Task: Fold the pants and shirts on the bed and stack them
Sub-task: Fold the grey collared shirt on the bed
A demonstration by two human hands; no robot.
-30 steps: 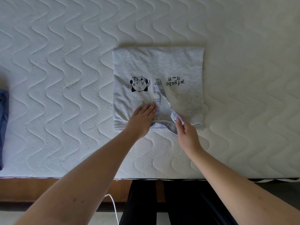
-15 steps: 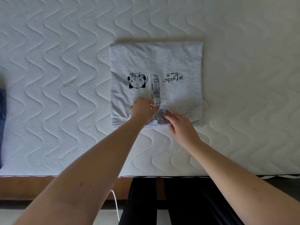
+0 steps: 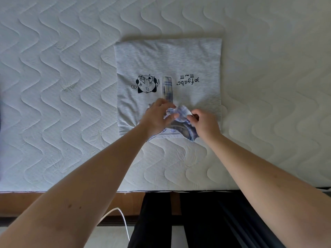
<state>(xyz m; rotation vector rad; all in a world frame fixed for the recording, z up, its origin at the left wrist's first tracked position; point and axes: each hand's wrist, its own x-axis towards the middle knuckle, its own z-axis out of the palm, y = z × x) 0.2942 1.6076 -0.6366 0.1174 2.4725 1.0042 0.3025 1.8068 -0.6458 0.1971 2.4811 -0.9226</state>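
Pinching the plaid collar [image 3: 180, 111] at the gray shirt's [image 3: 168, 59] six-o'clock edge, both hands, left hand [image 3: 157, 117] and right hand [image 3: 204, 122], apparently straightened it for folding.

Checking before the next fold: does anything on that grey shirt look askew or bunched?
Yes. The plaid collar at the near edge of the grey shirt is crumpled, pinched by the left hand and right hand. The rest lies flat and square.
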